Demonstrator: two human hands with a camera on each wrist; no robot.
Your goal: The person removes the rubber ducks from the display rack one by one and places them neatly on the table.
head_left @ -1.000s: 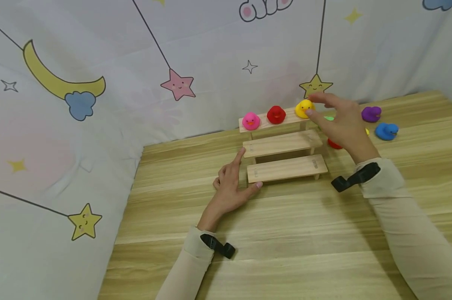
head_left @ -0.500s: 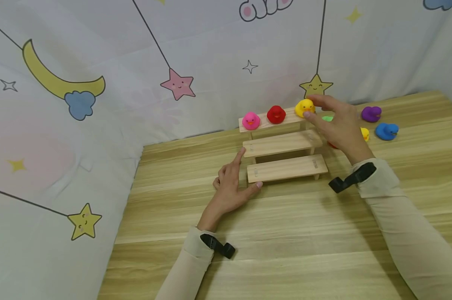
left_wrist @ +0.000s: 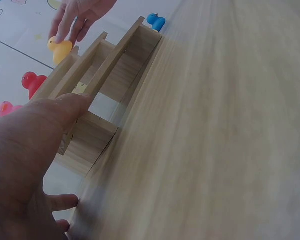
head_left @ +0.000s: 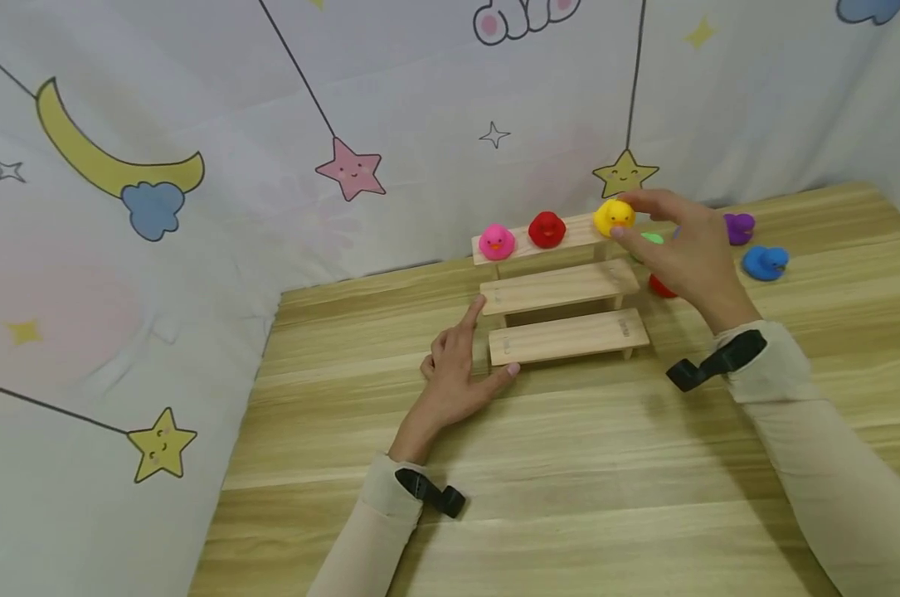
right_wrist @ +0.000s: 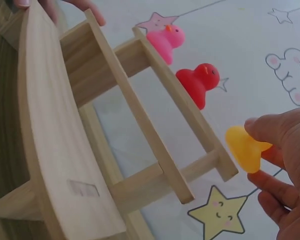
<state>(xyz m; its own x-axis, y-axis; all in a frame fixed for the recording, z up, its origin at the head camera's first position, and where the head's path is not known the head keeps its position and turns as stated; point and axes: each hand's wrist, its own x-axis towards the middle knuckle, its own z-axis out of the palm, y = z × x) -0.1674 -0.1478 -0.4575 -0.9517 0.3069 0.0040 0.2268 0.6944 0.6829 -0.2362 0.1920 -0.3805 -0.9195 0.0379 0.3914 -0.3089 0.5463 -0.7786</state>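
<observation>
A three-tier wooden step stand (head_left: 561,286) stands on the table near the backdrop. My left hand (head_left: 457,377) rests at its left end, with the index finger at the middle step and the thumb (left_wrist: 72,105) against the front edge of the lowest step. My right hand (head_left: 688,253) pinches a yellow rubber duck (head_left: 614,217) between thumb and fingers at the right end of the top step. In the right wrist view this duck (right_wrist: 245,149) is just beside the step's end. A pink rubber duck (head_left: 498,241) and a red rubber duck (head_left: 547,230) sit further left on that step.
Right of the stand, on the table, are a blue duck (head_left: 766,263), a purple duck (head_left: 739,229), a green duck (head_left: 651,238) and another red duck (head_left: 662,287), some partly hidden by my right hand. A patterned cloth backdrop (head_left: 435,108) hangs behind.
The yellow duck in my right hand has shifted slightly right along the top step. Another yellow duck on the table is now hidden behind that hand. My left hand keeps its place.
</observation>
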